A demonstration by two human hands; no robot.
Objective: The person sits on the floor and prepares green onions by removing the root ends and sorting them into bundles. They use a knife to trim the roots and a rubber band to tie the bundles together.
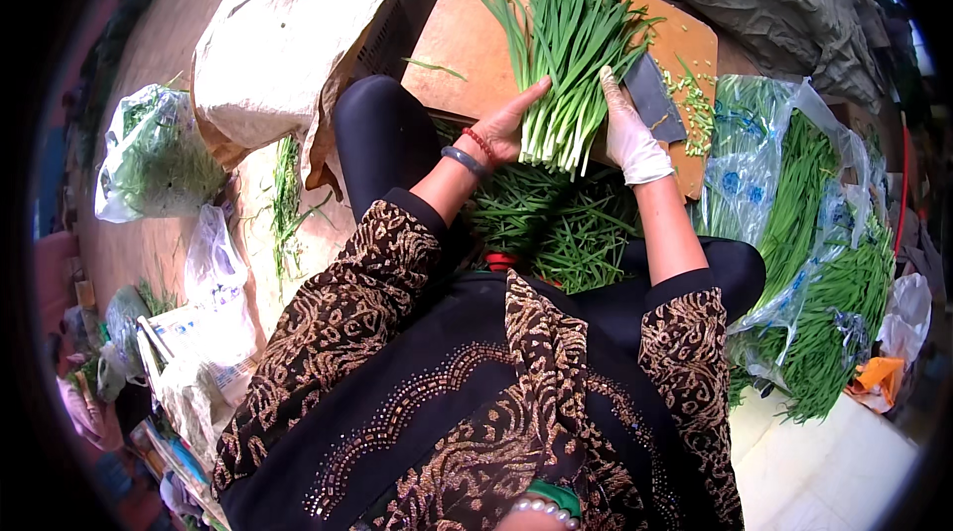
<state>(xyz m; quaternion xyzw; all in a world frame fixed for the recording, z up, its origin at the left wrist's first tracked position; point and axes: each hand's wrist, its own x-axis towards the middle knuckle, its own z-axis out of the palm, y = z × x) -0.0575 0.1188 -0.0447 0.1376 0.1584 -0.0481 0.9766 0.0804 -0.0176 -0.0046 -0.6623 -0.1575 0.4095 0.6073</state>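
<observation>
A thick bunch of garlic chives [577, 62] lies across the wooden cutting board [461, 25], its pale cut ends towards me and its green leaves pointing away. My bare left hand [510, 125] presses the bunch from the left side, thumb along the stems. Against its right side rests my right hand [629, 133], in a thin whitish glove, thumb upward. The bunch is held between both hands. Just right of the glove a dark, wide-bladed knife [655, 99] lies flat on the board. Short trimmed stem ends [696, 110] are scattered beyond it.
Loose chives [558, 226] fill the space between my legs below the board. More chives [797, 196] lie in clear plastic [737, 174] on the right. To the left are a pale draped sheet [275, 32], a plastic bag of greens [156, 151] and stray stalks [285, 203].
</observation>
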